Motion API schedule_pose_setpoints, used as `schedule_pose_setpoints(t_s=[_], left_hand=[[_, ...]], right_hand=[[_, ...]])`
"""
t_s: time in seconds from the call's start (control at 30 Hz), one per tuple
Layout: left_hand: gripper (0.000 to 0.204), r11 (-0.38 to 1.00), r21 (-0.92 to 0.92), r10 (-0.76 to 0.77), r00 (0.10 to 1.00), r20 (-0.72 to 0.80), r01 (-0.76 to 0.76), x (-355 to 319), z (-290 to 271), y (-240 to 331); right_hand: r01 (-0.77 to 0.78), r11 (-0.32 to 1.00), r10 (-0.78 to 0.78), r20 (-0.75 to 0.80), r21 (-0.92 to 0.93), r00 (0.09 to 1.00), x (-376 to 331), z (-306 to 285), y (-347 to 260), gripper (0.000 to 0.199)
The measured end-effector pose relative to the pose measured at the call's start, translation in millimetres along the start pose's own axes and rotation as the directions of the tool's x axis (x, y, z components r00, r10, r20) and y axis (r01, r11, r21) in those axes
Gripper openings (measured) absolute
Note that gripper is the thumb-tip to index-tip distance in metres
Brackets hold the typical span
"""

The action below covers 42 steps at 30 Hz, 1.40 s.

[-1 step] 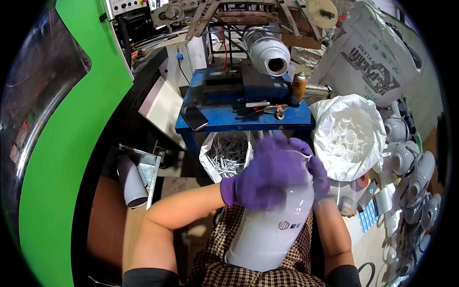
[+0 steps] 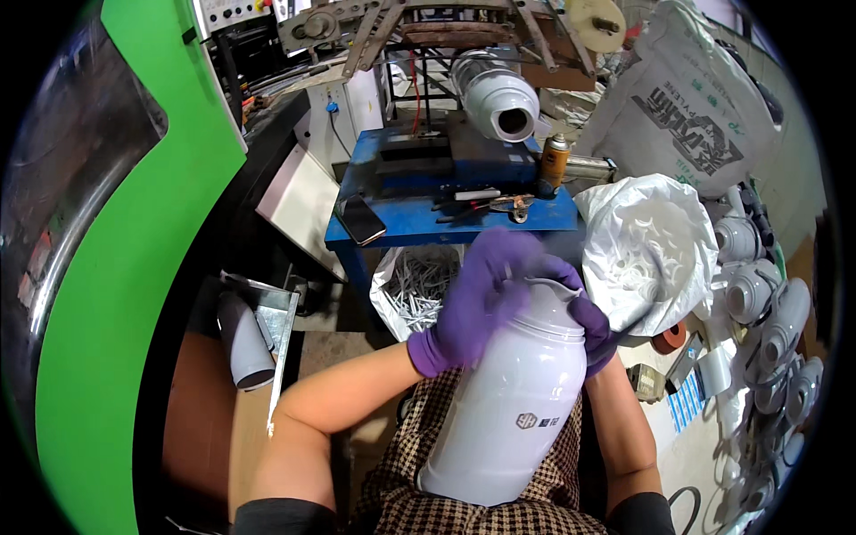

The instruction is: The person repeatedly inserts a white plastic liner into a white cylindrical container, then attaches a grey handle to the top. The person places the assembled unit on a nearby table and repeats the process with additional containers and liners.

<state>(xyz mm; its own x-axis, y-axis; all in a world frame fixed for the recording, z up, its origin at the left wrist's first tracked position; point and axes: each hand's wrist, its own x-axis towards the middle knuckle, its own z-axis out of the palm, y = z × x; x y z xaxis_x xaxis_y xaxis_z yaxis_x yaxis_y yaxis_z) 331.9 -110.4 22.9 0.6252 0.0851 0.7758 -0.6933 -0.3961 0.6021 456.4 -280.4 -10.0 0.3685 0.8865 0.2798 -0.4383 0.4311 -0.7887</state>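
Observation:
A light grey plastic jug body [image 2: 513, 401] with a spouted neck leans upright on my lap, its neck pointing away from me. My left hand [image 2: 481, 299], in a purple glove, is at the left side of the neck; motion blurs its fingers. Around the right side of the rim curls my right hand [image 2: 590, 325], gloved the same, with its fingers closed by the spout. A dark, thin, blurred thing [image 2: 640, 319] stretches from beside the right hand across the white bag; I cannot make out its kind.
A blue bench [image 2: 357, 227] ahead carries a phone [image 2: 361, 219], pliers and a spray can [image 2: 554, 165]. Beneath stands a bag of plastic strips [image 2: 417, 290]. At right are a white bag of rings [image 2: 651, 254] and several grey jug parts [image 2: 785, 325]. A green machine panel [image 2: 134, 267] borders the left.
My left hand has moved left, off the front of the neck, uncovering more of the jug body. A dark blurred thing now crosses the white bag. The jug body stays on my lap.

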Motion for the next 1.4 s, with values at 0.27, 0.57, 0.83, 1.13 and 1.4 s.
schedule_pose_setpoints(t_s=[0.27, 0.57, 0.83, 1.13, 1.4], left_hand=[[0.074, 0.936, -0.268, -0.246, 0.968, -0.037, 0.228, -21, 34, -14], [0.035, 0.556, 0.493, -0.624, 0.727, -0.286, 0.670, -156, -11, -8], [0.036, 0.507, 0.822, -0.527, 0.848, 0.058, 0.259, -204, -2, -20], [0.039, 0.637, 0.362, -0.693, 0.711, -0.118, 0.681, -171, 42, -36], [0.024, 0.772, 0.401, -0.481, 0.866, -0.137, 0.493, -167, 35, -60]], right_hand=[[0.136, 0.972, -0.185, -0.272, -0.190, 0.944, -89, -59, -53, 0.066], [0.756, 0.140, -0.942, -0.321, -0.640, -0.097, -464, -97, -223, 0.060], [-0.222, -0.036, -0.533, 0.207, -0.974, -0.821, -707, -42, -366, 0.053], [-0.837, 0.535, -0.835, 0.224, 0.117, -0.502, -745, -86, -346, 0.055], [-0.666, 0.006, -0.997, -0.054, -0.746, 0.051, -556, -130, -159, 0.028]])
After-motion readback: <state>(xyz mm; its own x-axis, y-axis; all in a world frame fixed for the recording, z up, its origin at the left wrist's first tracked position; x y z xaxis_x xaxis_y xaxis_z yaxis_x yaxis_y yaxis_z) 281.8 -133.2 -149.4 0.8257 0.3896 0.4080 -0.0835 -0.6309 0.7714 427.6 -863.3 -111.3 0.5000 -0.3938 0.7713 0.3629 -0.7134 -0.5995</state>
